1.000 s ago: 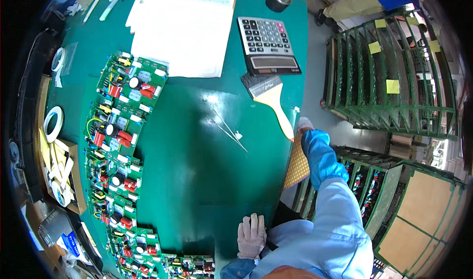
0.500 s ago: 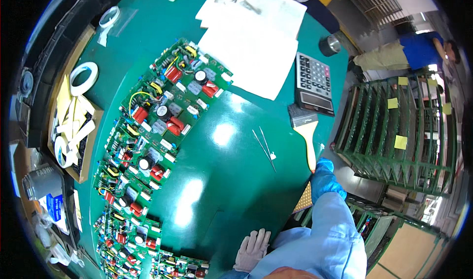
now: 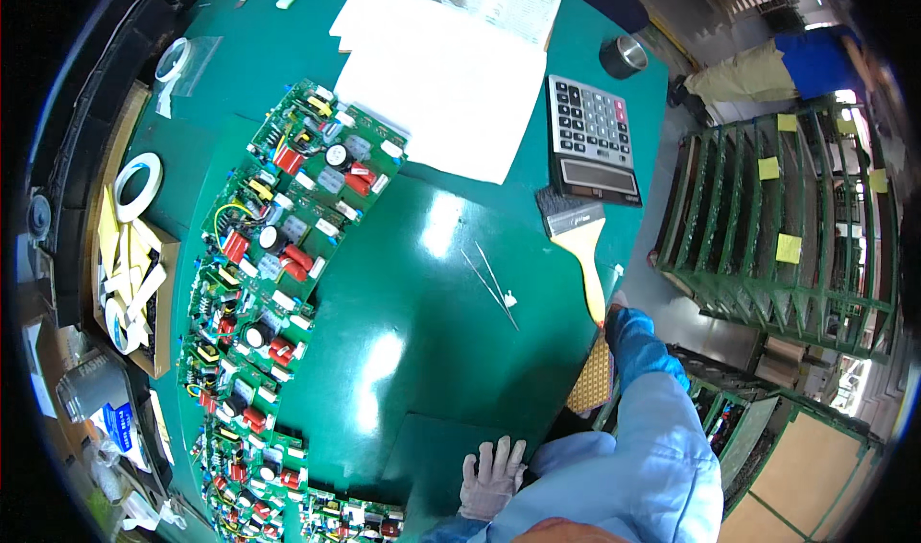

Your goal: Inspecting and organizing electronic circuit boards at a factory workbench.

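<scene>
My left hand (image 3: 492, 476), in a whitish glove, lies on the green table near its front edge with the fingers spread and nothing in them. My right arm reaches out past the table's right edge in a light blue sleeve with a bright blue cuff. Only a small bit of my right hand (image 3: 620, 300) shows beyond the cuff, and its fingers are hidden. Close to it are the tip of a brush's (image 3: 585, 246) yellow handle and a yellow board (image 3: 590, 378) with rows of dots. Thin metal tweezers (image 3: 490, 288) lie mid-table beside a small white scrap (image 3: 509, 299).
Several populated circuit boards (image 3: 278, 241) run along the left side. White papers (image 3: 441, 92), a calculator (image 3: 592, 138) and a metal cup (image 3: 624, 57) are toward the back. Tape and strips fill a cardboard box (image 3: 161, 342). Right of the table stands a green rack (image 3: 767, 226); a person (image 3: 767, 68) is beyond.
The view has shifted, so the table things appear farther left. More of the dotted yellow board shows beside my right sleeve. My left hand's fingers are spread a little wider.
</scene>
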A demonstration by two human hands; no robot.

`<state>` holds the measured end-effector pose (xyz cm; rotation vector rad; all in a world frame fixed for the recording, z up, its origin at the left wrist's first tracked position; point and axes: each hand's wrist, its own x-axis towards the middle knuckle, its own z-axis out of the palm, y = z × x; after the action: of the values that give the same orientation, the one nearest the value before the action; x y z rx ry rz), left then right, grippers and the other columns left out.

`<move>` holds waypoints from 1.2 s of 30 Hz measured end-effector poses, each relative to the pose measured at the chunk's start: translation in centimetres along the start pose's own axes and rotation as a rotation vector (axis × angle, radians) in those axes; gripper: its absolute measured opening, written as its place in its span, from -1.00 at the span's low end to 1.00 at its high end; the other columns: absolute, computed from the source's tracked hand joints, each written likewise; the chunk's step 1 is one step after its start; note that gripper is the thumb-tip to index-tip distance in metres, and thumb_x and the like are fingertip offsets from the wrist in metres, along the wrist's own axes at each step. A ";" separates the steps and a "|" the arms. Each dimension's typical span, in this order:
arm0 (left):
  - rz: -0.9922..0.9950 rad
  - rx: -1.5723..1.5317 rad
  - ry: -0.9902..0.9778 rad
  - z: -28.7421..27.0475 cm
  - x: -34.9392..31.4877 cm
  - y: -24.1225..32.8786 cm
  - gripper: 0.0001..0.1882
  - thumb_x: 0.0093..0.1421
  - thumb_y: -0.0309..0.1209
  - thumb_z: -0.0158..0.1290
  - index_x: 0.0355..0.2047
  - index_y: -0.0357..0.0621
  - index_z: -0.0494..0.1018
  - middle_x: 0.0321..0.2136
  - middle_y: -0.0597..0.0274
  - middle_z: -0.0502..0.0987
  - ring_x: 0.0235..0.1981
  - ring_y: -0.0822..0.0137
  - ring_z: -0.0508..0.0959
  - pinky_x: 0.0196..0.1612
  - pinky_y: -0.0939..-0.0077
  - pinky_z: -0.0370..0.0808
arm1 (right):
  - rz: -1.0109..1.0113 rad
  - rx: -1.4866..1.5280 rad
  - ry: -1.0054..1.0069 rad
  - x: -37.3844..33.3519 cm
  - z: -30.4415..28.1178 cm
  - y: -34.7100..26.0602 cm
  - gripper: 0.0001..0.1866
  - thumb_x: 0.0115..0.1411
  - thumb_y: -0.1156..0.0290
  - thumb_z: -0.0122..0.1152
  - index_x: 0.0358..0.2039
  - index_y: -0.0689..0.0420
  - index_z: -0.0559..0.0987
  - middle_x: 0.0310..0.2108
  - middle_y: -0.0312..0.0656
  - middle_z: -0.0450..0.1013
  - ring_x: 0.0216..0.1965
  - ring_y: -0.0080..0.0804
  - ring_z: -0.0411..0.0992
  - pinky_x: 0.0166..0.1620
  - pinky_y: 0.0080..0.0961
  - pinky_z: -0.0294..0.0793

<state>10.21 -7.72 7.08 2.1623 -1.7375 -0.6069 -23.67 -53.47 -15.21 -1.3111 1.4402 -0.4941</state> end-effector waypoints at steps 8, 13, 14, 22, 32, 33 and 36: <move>-0.107 0.085 -0.038 0.2 -1.6 -0.2 -0.50 0.06 -0.01 0.06 0.03 0.23 0.41 -0.03 0.37 0.38 -0.09 0.24 0.38 -0.10 0.11 0.22 | 0.398 -0.763 -0.187 -6.1 8.4 -3.8 -0.64 0.20 0.17 0.06 -0.08 0.07 0.55 -0.13 -0.03 0.52 -0.14 -0.18 0.50 -0.05 -0.27 0.48; -0.099 0.061 -0.058 -0.5 0.2 0.5 -0.51 0.03 -0.02 0.08 -0.01 0.24 0.43 -0.05 0.36 0.38 -0.12 0.22 0.36 -0.13 0.11 0.23 | 0.565 -1.667 -0.206 -11.7 13.3 -18.8 -0.64 0.12 0.16 0.13 -0.12 0.02 0.59 -0.09 -0.06 0.52 -0.03 -0.14 0.48 -0.02 -0.23 0.49; -0.109 0.072 -0.054 -0.5 0.3 0.5 -0.51 0.03 -0.02 0.09 -0.01 0.24 0.42 -0.05 0.36 0.37 -0.12 0.22 0.36 -0.14 0.11 0.23 | 0.590 -1.842 -0.220 -12.4 15.3 -21.7 -0.64 0.10 0.16 0.14 -0.12 0.01 0.59 -0.09 -0.06 0.52 -0.01 -0.13 0.48 -0.02 -0.22 0.49; -0.142 0.085 -0.103 -0.1 0.1 0.8 -0.52 0.05 0.00 0.05 0.00 0.25 0.41 -0.06 0.35 0.37 -0.09 0.19 0.34 -0.13 0.06 0.23 | 0.596 -1.387 0.045 -18.9 -2.3 10.4 -0.65 0.24 0.17 -0.05 -0.17 0.07 0.60 -0.14 -0.02 0.52 -0.04 -0.13 0.48 -0.12 -0.23 0.49; -0.102 0.056 0.009 -0.9 0.4 0.5 -0.50 0.08 -0.02 0.03 0.05 0.23 0.39 0.01 0.34 0.36 -0.04 0.19 0.35 -0.08 0.05 0.24 | 0.177 -1.873 -0.340 -12.7 -10.7 25.9 -0.56 0.30 0.10 -0.18 -0.04 0.09 0.55 -0.06 0.01 0.48 0.00 -0.09 0.42 -0.03 -0.26 0.42; -0.116 0.033 0.027 -0.1 0.3 0.3 -0.48 0.09 -0.02 0.03 0.07 0.22 0.38 0.03 0.33 0.35 -0.02 0.19 0.35 -0.07 0.05 0.24 | -0.091 -2.172 -0.630 -11.5 -10.6 25.8 -0.54 0.31 0.09 -0.20 0.01 0.09 0.52 -0.02 0.01 0.46 0.02 -0.08 0.40 0.01 -0.26 0.40; -0.171 0.034 0.063 -0.2 0.5 0.9 -0.46 0.13 -0.04 0.02 0.13 0.17 0.35 0.09 0.31 0.33 0.05 0.20 0.33 -0.04 0.07 0.24 | -0.247 -2.163 -0.702 -7.3 -6.6 24.9 -0.56 0.30 0.10 -0.19 -0.03 0.08 0.53 -0.05 -0.01 0.46 -0.01 -0.09 0.40 -0.02 -0.27 0.41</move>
<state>9.66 -8.43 7.62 2.3442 -1.5535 -0.5472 -41.79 -41.55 -30.84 -2.7175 0.7576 1.8037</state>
